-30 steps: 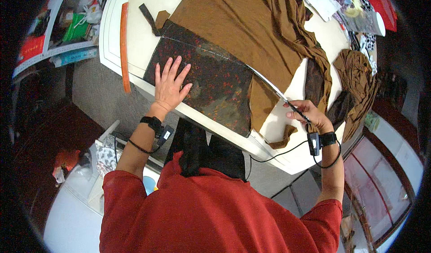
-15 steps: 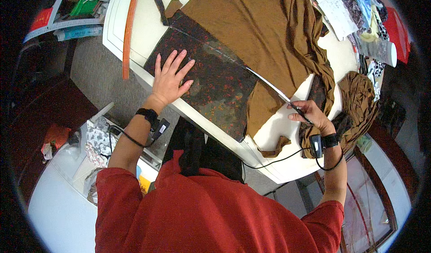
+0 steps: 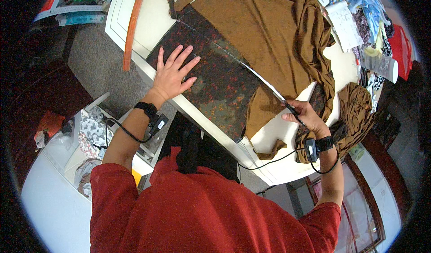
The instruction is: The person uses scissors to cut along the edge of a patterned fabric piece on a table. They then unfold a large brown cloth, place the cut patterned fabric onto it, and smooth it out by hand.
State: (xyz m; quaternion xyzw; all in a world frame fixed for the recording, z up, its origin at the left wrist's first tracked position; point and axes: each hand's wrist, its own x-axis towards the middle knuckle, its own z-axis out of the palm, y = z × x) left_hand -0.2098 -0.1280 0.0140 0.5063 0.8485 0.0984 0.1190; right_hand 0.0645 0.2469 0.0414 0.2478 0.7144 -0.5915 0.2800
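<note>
My left hand (image 3: 173, 73) lies flat with fingers spread on a dark cloth with red and orange flecks (image 3: 215, 82), spread over the white table (image 3: 287, 163). My right hand (image 3: 305, 116) is closed on a thin dark tool (image 3: 294, 110) at the near end of a long clear ruler (image 3: 242, 64) that runs along the dark cloth's right edge. A large brown cloth (image 3: 265, 33) lies beside and partly under the ruler, spilling over the table's right side.
A long orange strip (image 3: 132, 24) lies along the table's left edge. Papers, patterned fabrics and a red item (image 3: 368, 33) pile up at the far right. A white shelf with cloth scraps (image 3: 90, 136) stands at the lower left; both wrists wear black wired bands.
The view has shifted a little. My left hand stays flat on the dark cloth and my right hand remains at the ruler's near end with the tool.
</note>
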